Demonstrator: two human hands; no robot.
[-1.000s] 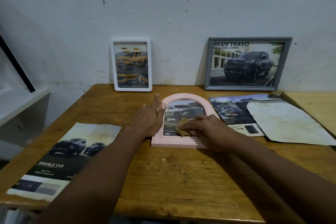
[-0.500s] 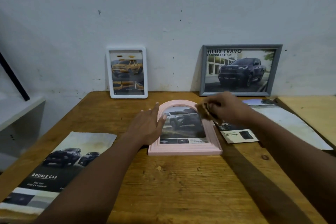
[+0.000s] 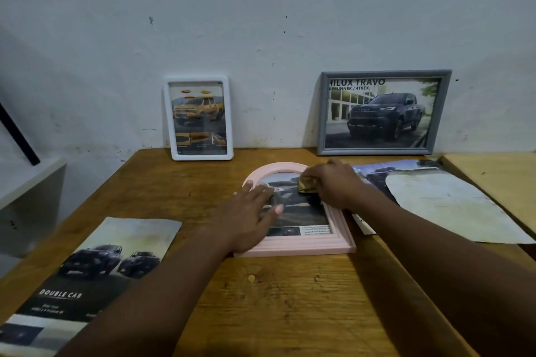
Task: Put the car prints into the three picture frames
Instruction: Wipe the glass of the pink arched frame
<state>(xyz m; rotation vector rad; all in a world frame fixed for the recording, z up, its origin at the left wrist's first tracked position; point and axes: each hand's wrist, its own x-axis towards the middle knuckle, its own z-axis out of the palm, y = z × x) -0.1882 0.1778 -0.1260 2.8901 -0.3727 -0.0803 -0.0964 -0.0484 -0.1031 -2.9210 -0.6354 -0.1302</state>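
Near edge, left: a loose Double Cab print (image 3: 87, 278) lies flat on the wooden surface (image 3: 275, 313). It is thin, limp paper and would likely crease if pinched mid-sheet.

Middle: the pink frame (image 3: 295, 249), arch-topped, lies face up on the surface with a car print (image 3: 301, 213) seated behind its window. The left hand (image 3: 246, 217) lies flat across the frame's left side, fingers straight and spread. It presses down and grasps nothing. The right hand (image 3: 333, 185) sits at the window's upper right, fingers curled round a small tan wad (image 3: 307, 184), cloth by the look of it, held against the glazing. Judgement: this is a wipe of the front, late in the task.

Handling, judged: the frame looks light, stiff and probably moulded. It should slide easily on the wood, which explains the bracing hand. The window will smudge or scratch, so lift the frame by the outer rails, one hand on each side.

Right of the frame: a loose brochure print (image 3: 374, 174) lies partly under a pale sheet (image 3: 449, 206). Whether it touches the frame I cannot tell.

Far: the white frame (image 3: 203, 156) and the grey frame (image 3: 385, 73) lean upright against the wall (image 3: 261, 23), well apart. Each holds a car print.
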